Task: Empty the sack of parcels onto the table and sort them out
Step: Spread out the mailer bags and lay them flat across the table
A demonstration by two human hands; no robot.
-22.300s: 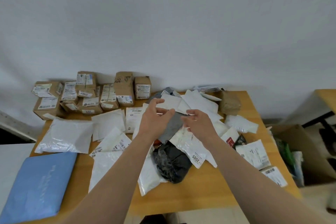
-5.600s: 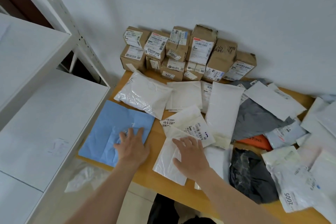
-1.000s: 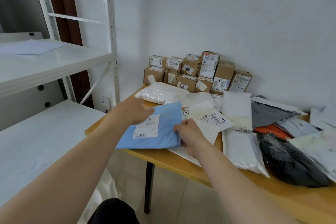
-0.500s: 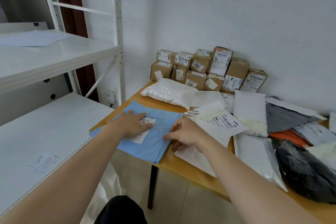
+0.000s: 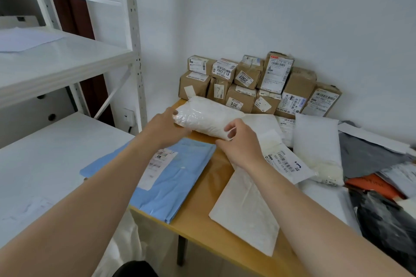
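Both hands have left the blue mailer, which now lies label-up at the lower left of the table. They have moved to the puffy white bag at frame centre, before the cardboard boxes. The left hand grips its left end. The right hand curls on its near edge, seemingly pinching. The mailer looks placed, so this bag is next.
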